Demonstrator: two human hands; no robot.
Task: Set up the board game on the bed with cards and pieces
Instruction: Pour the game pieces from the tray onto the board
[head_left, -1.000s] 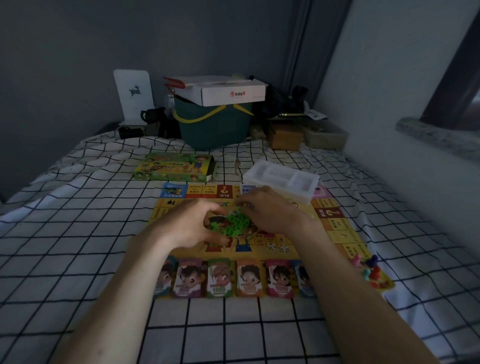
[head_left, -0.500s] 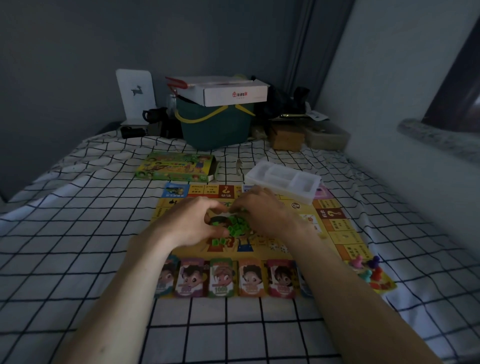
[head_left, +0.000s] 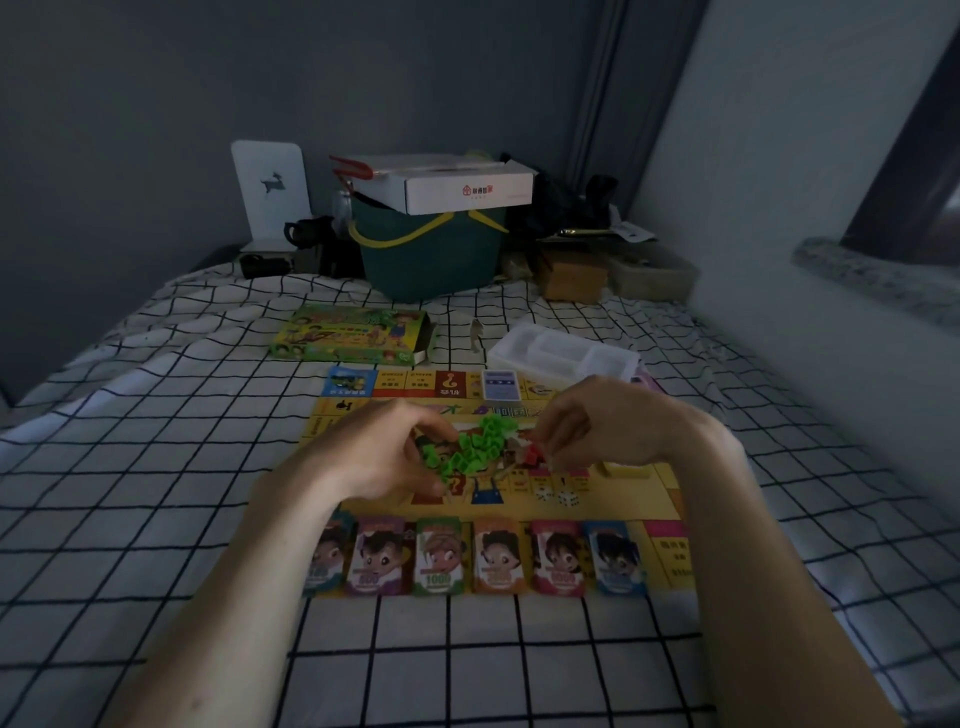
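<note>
The yellow game board (head_left: 644, 488) lies flat on the checked bedsheet. A heap of small green house pieces (head_left: 478, 447) sits at its middle. My left hand (head_left: 384, 452) cups the heap's left side with loosely bent fingers. Just right of the heap, my right hand (head_left: 597, 431) has its fingertips bunched and pointing down at a few red pieces (head_left: 532, 456); a pinch is not visible. Two white dice (head_left: 556, 496) lie nearer me. Several stacks of character money cards (head_left: 493, 558) line the board's near edge. A blue card deck (head_left: 501, 385) rests on the far edge.
A white plastic insert tray (head_left: 563, 353) sits at the board's far right corner, and the green game box (head_left: 353, 332) lies beyond the far left. A teal bucket (head_left: 431, 254) with a white carton on top stands by the back wall. A wall borders the bed's right side.
My right hand has drawn away to the right off the green heap, uncovering the red pieces. My left hand stays against the heap's left side.
</note>
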